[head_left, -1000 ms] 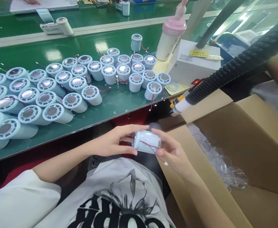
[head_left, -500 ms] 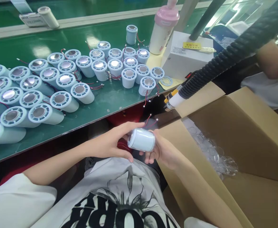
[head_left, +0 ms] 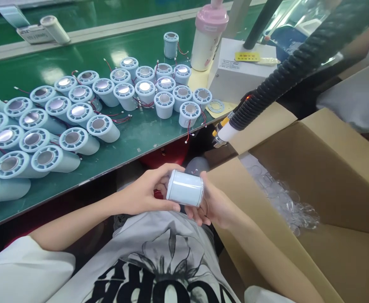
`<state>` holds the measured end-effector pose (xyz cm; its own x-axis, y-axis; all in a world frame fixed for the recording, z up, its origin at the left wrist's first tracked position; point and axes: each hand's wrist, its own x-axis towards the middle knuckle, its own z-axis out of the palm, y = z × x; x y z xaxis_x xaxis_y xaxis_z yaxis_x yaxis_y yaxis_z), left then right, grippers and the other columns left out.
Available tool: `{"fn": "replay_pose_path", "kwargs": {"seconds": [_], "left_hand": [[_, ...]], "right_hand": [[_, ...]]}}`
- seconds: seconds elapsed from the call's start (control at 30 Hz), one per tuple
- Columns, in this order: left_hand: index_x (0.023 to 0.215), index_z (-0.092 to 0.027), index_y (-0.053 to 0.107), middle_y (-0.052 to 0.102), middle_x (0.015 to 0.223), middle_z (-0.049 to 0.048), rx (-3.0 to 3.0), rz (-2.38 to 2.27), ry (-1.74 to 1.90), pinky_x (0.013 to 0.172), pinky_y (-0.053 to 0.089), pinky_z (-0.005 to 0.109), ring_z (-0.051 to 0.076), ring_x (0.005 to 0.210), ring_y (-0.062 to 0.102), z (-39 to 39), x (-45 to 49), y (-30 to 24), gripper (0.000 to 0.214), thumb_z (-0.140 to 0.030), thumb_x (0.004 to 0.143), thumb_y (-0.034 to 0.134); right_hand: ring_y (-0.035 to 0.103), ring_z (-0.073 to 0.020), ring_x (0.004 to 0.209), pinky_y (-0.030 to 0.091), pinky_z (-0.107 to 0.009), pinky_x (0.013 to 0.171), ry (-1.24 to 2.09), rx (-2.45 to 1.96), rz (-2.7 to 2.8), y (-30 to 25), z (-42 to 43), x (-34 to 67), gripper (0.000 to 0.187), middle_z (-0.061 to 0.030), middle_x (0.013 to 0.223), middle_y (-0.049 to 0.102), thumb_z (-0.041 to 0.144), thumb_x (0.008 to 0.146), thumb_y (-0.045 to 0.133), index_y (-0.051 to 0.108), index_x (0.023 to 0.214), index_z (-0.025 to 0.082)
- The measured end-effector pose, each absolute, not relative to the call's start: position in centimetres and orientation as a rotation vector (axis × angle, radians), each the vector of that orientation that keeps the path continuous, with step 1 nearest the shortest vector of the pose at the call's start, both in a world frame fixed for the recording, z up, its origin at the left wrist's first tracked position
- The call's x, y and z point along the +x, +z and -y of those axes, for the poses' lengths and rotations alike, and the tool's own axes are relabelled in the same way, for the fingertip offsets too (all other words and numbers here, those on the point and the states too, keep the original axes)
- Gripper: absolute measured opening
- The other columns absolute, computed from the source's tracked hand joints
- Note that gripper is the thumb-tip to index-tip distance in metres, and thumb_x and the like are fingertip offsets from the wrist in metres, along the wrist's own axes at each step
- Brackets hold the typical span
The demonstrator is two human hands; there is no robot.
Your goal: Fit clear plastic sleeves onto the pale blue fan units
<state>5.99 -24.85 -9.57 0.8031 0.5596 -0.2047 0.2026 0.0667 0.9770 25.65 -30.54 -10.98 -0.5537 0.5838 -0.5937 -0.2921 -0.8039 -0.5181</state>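
While the wearer's two hands meet low in the middle of the view, a glossy green tabletop spreads from 9 to 12 o'clock of them, crossed at its far side by a pale straight rail. An open brown cardboard box stands from 2 to 5 o'clock, and part of another person in a pale garment shows, blurred, at 2 o'clock.

The left hand has its grip closed round the left end of a smooth pale blue cylinder, thumb below; the right hand has its grip curled round the right end. The cylinder lies on its side between them, just off the tabletop's near edge, a bright streak along its shiny wall.

Toward 10 and 11 o'clock crowd pale blue plastic cylinders with spoked rims and silvery discs, thin red and dark wires trailing among them. At 12 to 1 o'clock are a white cup with a pink lid and an angular white casing; a ribbed black hose slants down nearby. Thin, clear plastic pieces gather inside the box.
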Motion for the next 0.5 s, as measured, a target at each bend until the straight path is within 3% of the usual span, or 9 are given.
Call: {"fn": "replay_pose_path", "kwargs": {"seconds": [0.33,0.5], "left_hand": [[0.131,-0.028,0.037,0.059,0.116,0.005,1.615,-0.518,0.385,0.087,0.053,0.027,0.017,0.101,0.063,25.1,6.32,-9.23,0.07,-0.018,0.073,0.074],[0.132,-0.027,0.042,0.056,0.122,0.0078,1.744,-0.549,0.425,0.088,0.052,0.028,0.019,0.106,0.06,24.67,5.93,-9.85,0.067,-0.018,0.073,0.073]], "right_hand": [[0.054,-0.0092,0.037,0.034,-0.014,0.029,2.205,-1.07,0.628,-10.65,31.2,25.93,0.078,-0.0044,0.053,0.06,0.08,0.08,0.029,0.063,0.079,0.01],[0.065,-0.0145,0.055,0.049,-0.02,0.041,2.186,-0.944,0.56,-10.91,31.39,26.05,0.068,-0.0069,0.074,0.068,0.076,0.075,0.048,0.058,0.099,0.014]]}}
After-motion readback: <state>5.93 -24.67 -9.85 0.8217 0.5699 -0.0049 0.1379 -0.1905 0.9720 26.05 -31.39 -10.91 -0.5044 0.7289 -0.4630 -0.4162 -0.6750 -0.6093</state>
